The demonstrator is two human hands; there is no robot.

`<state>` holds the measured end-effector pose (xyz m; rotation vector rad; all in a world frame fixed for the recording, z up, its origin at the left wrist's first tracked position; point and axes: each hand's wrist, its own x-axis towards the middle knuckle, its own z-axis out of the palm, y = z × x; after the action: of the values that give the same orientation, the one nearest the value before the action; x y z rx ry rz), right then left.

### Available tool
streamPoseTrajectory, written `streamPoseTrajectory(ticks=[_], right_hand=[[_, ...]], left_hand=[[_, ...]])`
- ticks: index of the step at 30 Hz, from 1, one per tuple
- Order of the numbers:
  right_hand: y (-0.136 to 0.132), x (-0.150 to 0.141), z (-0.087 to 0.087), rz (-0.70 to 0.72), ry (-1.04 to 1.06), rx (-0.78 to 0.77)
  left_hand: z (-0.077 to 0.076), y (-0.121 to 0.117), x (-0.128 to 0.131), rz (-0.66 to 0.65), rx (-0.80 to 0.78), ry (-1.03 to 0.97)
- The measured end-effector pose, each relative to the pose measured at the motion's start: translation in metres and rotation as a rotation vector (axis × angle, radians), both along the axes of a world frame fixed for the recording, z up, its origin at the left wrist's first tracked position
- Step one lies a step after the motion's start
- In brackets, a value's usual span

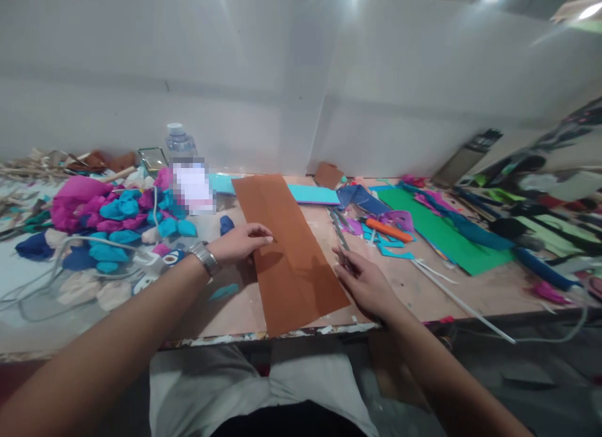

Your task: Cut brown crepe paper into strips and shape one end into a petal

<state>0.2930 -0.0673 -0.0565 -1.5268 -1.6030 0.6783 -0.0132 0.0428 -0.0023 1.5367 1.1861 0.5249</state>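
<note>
A long brown sheet of paper [288, 249] lies lengthwise on the worktable [470, 293], its near end at the table's front edge. My left hand [241, 241], with a metal watch on the wrist, rests flat on the sheet's left edge, fingers stretched out. My right hand [362, 279] sits at the sheet's right edge with its fingers curled round a thin grey tool [339, 236], likely scissors, that points away from me.
A heap of pink, blue and cream crepe-paper pieces [117, 221] and white cables lie at the left. A water bottle [179, 142] stands behind. Cyan sheets [313, 194], a green sheet [437, 233], an orange-handled cutter [388, 230] and scraps lie at the right.
</note>
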Motion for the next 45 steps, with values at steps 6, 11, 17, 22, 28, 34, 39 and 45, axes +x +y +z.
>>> streamPoseTrajectory(ticks=[6, 11, 17, 22, 28, 34, 39, 45], right_hand=[[-0.002, 0.010, -0.005, -0.040, 0.238, 0.022], [-0.014, 0.009, -0.001, -0.008, 0.661, -0.143], [-0.057, -0.014, 0.014, 0.126, 1.143, -0.359], [-0.102, -0.041, 0.017, 0.182, 1.329, -0.542], [-0.127, -0.065, 0.001, 0.310, 1.331, -0.667], [-0.128, -0.080, -0.010, 0.413, 1.303, -0.764], [-0.119, -0.085, -0.005, 0.434, 1.265, -0.794], [-0.112, -0.090, 0.002, 0.379, 1.206, -0.772]], left_hand=[[0.009, -0.047, -0.001, -0.099, -0.088, 0.077], [-0.002, -0.093, -0.001, -0.142, -0.066, 0.064], [-0.019, -0.119, 0.003, 0.007, 0.077, -0.032], [-0.023, -0.123, 0.009, 0.191, -0.069, -0.327], [-0.023, -0.124, 0.007, 0.328, -0.062, -0.440], [-0.013, -0.130, 0.013, 0.406, -0.147, -0.579], [-0.015, -0.133, 0.012, 0.397, -0.144, -0.558], [-0.023, -0.138, 0.009, 0.319, -0.044, -0.447]])
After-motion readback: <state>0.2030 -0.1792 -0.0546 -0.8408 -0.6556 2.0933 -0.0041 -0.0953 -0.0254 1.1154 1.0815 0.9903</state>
